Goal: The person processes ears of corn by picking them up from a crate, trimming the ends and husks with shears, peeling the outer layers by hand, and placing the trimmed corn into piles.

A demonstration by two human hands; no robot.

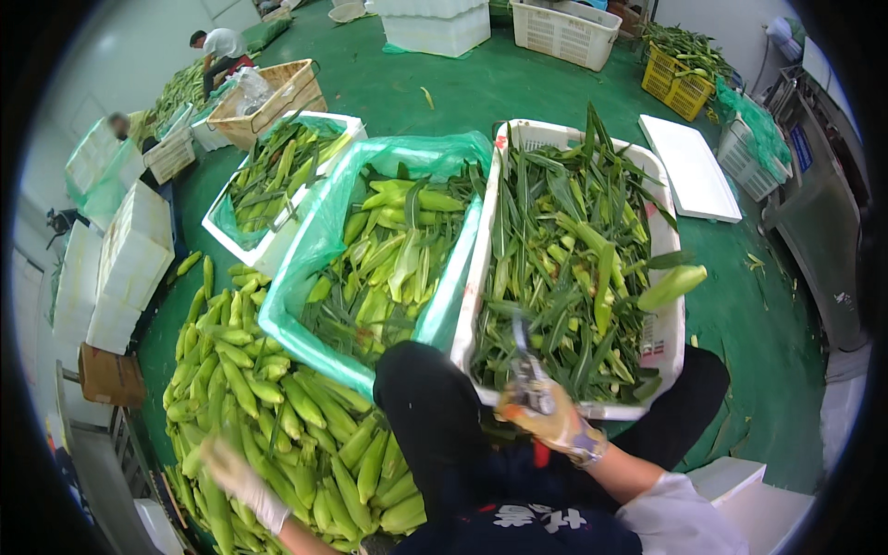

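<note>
My left hand (236, 472), in a pale glove, is over a large heap of corn cobs in green husks (305, 409) at the lower left; its fingers are blurred. My right hand (548, 416), in a stained glove, grips a metal hand tool (531, 378), blurred, perhaps pruning shears, above the near rim of a white plastic crate (479, 277). Cut leaves and stalks (555, 277) fill that crate, and one cob (671, 288) lies across its right rim. Left of the crate, a foam box lined with green plastic film (298, 267) holds husked cobs and leaves (395, 257).
Another foam box (333, 125) with cobs stands behind at the left, near a tan crate (270, 90). A white foam lid (690, 170) lies on the floor at right, near a yellow crate (676, 83). A person (222, 48) sits at the far left; another is partly visible behind boxes.
</note>
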